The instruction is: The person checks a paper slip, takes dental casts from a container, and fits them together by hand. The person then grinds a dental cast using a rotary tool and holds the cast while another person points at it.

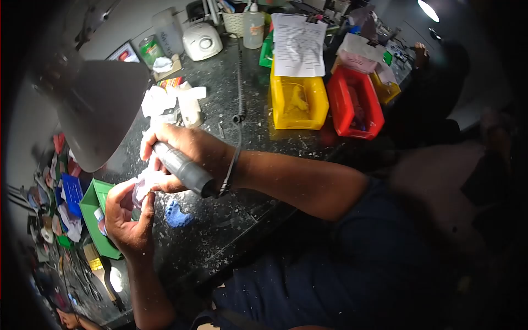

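My right hand (pixel 190 146) is wrapped round a grey rotary handpiece (pixel 179 164), whose coiled cord runs past the wrist. Pinched in the fingers of my left hand (pixel 129 220) is a small pale pinkish-white piece (pixel 144 184); its exact kind is hard to make out under the bright light. The handpiece's front end points toward this piece, but my fingers hide the tip, so contact cannot be told. On the dusty black bench (pixel 231 225), just below my hands, lies a blue arch-shaped dental cast (pixel 177 214).
A grey lamp shade (pixel 102 110) hangs at left, above a green bin (pixel 99 220) and a brush (pixel 102 269). Farther back stand a white control box (pixel 202 42), a bottle (pixel 253 27), a yellow bin (pixel 280 115) and a red bin (pixel 352 129). Another person's hand (pixel 69 319) shows bottom left.
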{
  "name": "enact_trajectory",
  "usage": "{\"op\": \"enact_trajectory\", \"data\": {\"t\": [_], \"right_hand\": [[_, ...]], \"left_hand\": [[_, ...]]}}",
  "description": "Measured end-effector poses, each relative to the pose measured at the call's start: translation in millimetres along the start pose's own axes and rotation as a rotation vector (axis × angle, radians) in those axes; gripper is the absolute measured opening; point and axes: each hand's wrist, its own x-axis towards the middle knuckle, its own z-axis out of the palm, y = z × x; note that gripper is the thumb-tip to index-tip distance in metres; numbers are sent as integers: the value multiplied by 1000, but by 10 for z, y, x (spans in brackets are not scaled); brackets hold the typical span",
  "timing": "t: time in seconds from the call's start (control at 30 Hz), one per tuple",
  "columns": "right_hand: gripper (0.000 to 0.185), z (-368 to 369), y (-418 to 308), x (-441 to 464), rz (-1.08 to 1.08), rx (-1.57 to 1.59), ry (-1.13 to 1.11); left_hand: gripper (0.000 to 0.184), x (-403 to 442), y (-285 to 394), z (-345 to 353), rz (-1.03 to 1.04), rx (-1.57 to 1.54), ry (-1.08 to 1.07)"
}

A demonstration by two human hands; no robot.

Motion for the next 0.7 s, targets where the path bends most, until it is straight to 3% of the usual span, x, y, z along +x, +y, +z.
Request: {"op": "enact_trajectory", "data": {"t": [0.07, 0.1, 0.17, 0.2, 0.23, 0.5, 0.6, 0.7], "right_hand": [[51, 25, 52, -1, -14, 1, 47], [44, 24, 107, -8, -138, -106, 67], [45, 54, 121, -20, -26, -13, 69], [46, 61, 170, -30, -188, -154, 131], [46, 83, 196, -18, -177, -120, 143], [48, 118, 258, -49, -71, -116, 153], [46, 151, 353, -7, -108, -120, 186], [46, 148, 352, 2, -120, -127, 201]], "left_hand": [[42, 0, -35, 20, 99, 87, -5], [42, 13, -10, 61, 130, 118, 17], [44, 20, 62, 125, 184, 182, 63], [44, 44, 51, 80, 280, 360, 45], [37, 56, 107, 87, 290, 409, 17], [21, 18, -49, 49, 163, 454, 24], [19, 25, -115, 135, 179, 227, 78], [19, 15, -113, 137, 177, 256, 87]]}}
